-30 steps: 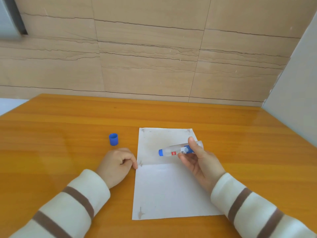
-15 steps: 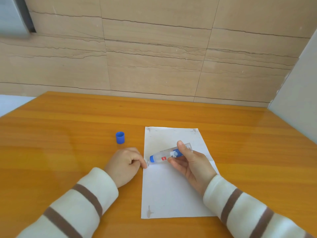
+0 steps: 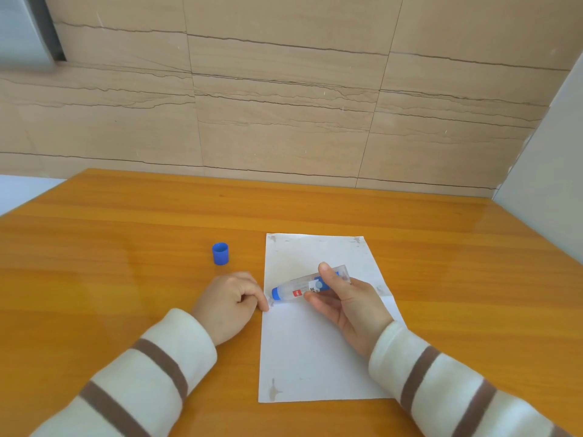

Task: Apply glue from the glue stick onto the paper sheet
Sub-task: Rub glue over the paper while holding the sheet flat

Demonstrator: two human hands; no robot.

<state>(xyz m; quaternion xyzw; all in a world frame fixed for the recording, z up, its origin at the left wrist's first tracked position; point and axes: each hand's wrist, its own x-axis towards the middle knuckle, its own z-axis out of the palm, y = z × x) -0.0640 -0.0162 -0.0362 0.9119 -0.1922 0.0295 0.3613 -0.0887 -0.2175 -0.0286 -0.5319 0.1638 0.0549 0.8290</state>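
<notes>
Right now the right hand [image 3: 350, 307] is gripping the glue stick [image 3: 310, 287], thumb on top and fingers curled underneath the clear tube. The tube is lying almost flat, its long axis running from about two o'clock at the clear tail down to about eight o'clock at the blue applicator tip. That tip is pointing toward the left edge of the paper sheet [image 3: 309, 351] and sitting just beside the left hand [image 3: 232, 302]; whether it is actually touching the paper cannot be told from this view. The left hand is resting loosely curled on the wooden table [image 3: 126, 279], grasping nothing, its fingertips touching the sheet's left edge at about nine o'clock from the tip and apparently pinning it. The sheet is lying lengthwise toward the wall, with brownish marks at its corners. The blue cap [image 3: 220, 253] is standing well apart at about eleven o'clock from the left hand. Judging by this, the stroke ahead depends on the tip sweeping rightward along the tube's own line.
</notes>
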